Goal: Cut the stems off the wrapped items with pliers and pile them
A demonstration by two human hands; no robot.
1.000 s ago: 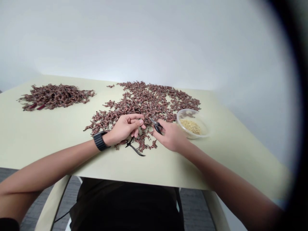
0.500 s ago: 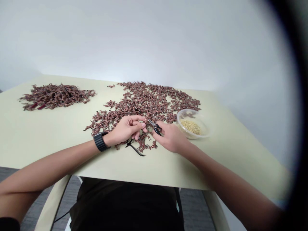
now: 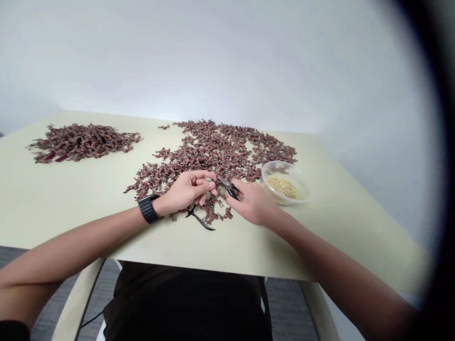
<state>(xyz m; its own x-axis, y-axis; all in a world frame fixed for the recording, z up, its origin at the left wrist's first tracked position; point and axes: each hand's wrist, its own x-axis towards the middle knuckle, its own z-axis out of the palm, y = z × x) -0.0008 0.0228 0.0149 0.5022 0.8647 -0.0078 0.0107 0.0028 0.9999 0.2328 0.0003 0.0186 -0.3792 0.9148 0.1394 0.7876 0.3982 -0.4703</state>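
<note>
My left hand point(image 3: 190, 190), with a dark watch at the wrist, pinches something too small to make out at its fingertips, over the near part of a spread of small reddish-brown pieces point(image 3: 213, 147). Black-handled pliers point(image 3: 232, 190) are in my right hand point(image 3: 254, 202), their metal jaws pointing left at the left fingertips. Below my left hand a second black-handled tool point(image 3: 203, 223) lies on the table, partly hidden. Right of the spread stands a round clear plastic bowl point(image 3: 302, 201) with small yellow-gold bits inside.
A separate heap of similar brown pieces point(image 3: 83, 142), with dark red bits at its front, lies at the left of the pale yellow table point(image 3: 159, 246). A plain wall rises behind. The table's front edge is close to my body.
</note>
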